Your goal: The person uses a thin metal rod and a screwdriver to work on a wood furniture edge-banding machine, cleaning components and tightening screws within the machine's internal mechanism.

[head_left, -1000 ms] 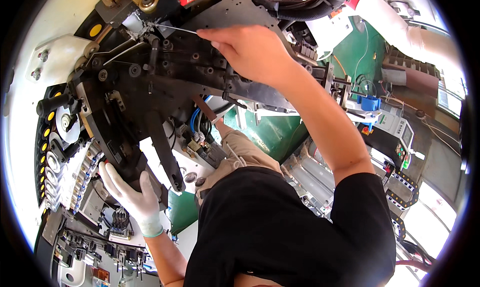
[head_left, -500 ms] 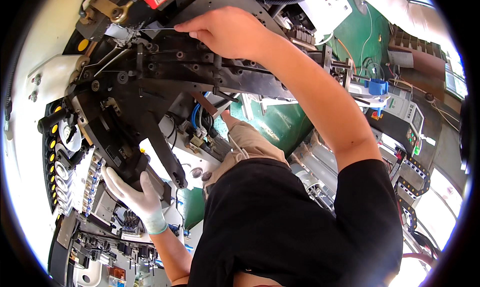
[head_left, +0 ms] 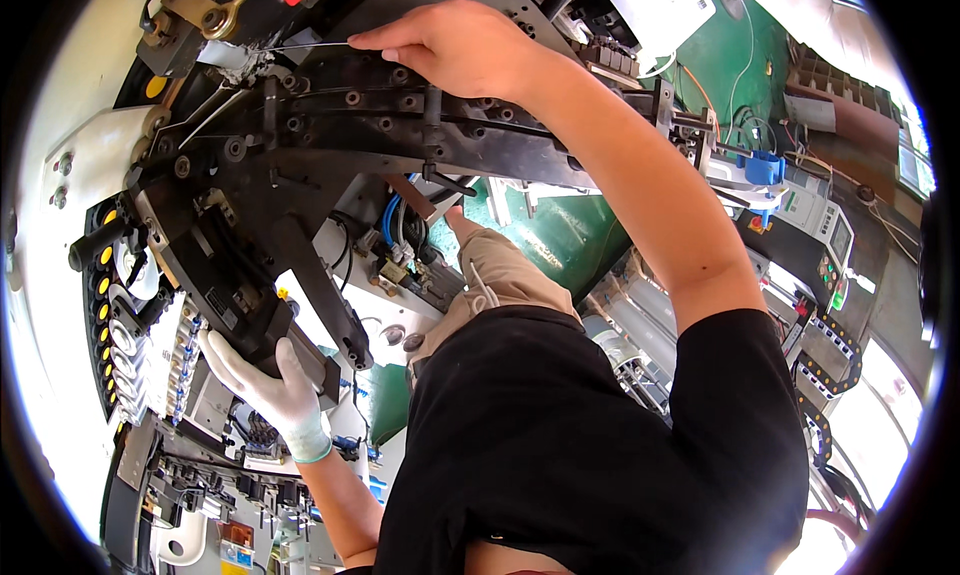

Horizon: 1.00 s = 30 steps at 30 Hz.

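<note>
My right hand [head_left: 460,50], bare, reaches over the dark machine frame and pinches the end of a thin metal wire-like rod [head_left: 310,46]. The rod's other end meets a ragged grey clump [head_left: 245,63] beside a pale cylindrical piece [head_left: 218,54]. Lower left, my left hand [head_left: 270,390] wears a white glove. Its fingers are stretched out and its thumb stands apart, resting against the lower end of a black block [head_left: 235,285] on the machine. Part of the contact between glove and block is hidden.
A curved black bolted rail [head_left: 400,135] spans the space before me, and a black arm [head_left: 325,295] juts down from it. Left stands a row of yellow-dotted parts [head_left: 105,285]. Blue and black hoses [head_left: 400,220] run below. A control box [head_left: 825,235] is at right.
The machine has shifted slightly up and left in the picture as the view moved. Both hands keep nearly the same places, the right still pinching the rod.
</note>
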Each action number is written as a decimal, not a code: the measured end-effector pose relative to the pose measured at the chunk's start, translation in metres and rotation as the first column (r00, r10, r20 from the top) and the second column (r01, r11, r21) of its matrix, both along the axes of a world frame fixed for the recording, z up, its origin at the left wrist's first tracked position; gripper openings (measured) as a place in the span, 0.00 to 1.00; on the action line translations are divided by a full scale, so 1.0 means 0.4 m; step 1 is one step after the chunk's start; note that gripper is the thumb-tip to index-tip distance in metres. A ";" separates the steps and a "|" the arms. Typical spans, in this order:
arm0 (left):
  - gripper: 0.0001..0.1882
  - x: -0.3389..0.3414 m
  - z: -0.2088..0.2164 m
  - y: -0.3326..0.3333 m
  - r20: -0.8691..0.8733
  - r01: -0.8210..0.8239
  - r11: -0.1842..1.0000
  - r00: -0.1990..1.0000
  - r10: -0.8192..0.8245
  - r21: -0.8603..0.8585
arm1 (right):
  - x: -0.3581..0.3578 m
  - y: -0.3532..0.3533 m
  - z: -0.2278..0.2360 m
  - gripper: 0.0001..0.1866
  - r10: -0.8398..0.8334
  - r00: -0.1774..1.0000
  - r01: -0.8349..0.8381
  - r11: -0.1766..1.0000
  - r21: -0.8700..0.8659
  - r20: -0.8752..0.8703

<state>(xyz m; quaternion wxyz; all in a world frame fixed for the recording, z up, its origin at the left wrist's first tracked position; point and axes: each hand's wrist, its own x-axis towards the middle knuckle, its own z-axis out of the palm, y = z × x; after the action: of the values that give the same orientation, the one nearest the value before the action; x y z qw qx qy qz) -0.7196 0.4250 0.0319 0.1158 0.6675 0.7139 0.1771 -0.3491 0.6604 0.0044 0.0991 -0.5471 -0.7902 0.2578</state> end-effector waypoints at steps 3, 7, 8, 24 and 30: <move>0.44 -0.001 -0.001 -0.001 -0.014 -0.001 1.000 1.000 0.001 -0.002 | 0.001 0.001 -0.004 0.20 0.005 1.000 -0.005 1.000 0.003 -0.012; 0.45 -0.008 -0.009 -0.006 -0.011 0.015 1.000 1.000 -0.015 0.025 | -0.011 -0.007 0.006 0.20 0.028 0.998 -0.032 0.997 0.064 0.051; 0.45 -0.010 -0.008 -0.006 -0.013 0.019 0.999 1.000 -0.019 0.027 | -0.019 -0.011 0.012 0.21 0.032 0.997 -0.039 0.995 0.090 0.072; 0.44 0.007 0.017 0.000 0.019 -0.013 1.000 1.000 0.013 -0.015 | -0.114 -0.056 0.126 0.27 -0.030 0.936 0.042 0.999 -0.025 0.350; 0.43 0.007 0.022 0.003 0.003 -0.016 0.999 1.000 0.017 -0.049 | -0.061 -0.079 0.118 0.22 -0.099 0.949 0.094 0.995 0.031 0.299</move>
<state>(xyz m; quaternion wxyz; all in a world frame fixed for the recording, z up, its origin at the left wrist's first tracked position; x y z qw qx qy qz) -0.7170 0.4262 0.0407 0.1319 0.6583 0.7233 0.1617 -0.3736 0.6289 0.0516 -0.0051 -0.6171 -0.7704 0.1603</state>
